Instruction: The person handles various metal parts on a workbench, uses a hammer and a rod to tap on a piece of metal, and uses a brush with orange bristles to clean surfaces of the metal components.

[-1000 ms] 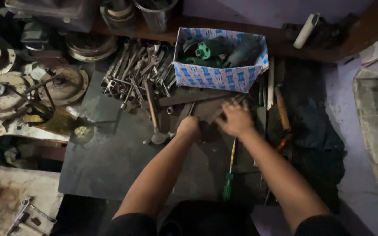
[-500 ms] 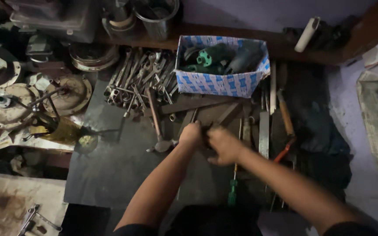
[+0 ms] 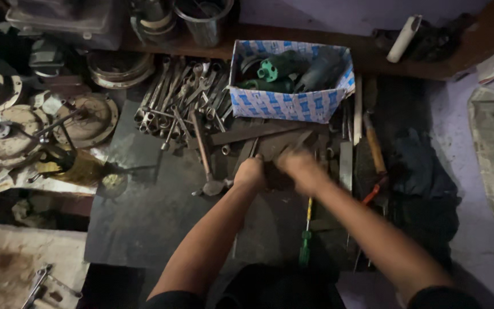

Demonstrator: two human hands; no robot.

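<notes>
Head view: left hand (image 3: 251, 173) and right hand (image 3: 301, 167), blurred by motion, have drawn together over a dark metal piece (image 3: 274, 171) on the table (image 3: 144, 212), fingers curled onto it, exact pinch not discernible. Beyond the fingers: patterned cardboard box (image 3: 290, 104), pile of spanners (image 3: 181, 103); left of them, hammer (image 3: 207, 166); near side, green-handled screwdriver (image 3: 305, 240).

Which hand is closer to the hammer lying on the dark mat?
Left. The left hand is just right of the hammer, near its head. The right hand is farther right, beyond the left hand.
</notes>
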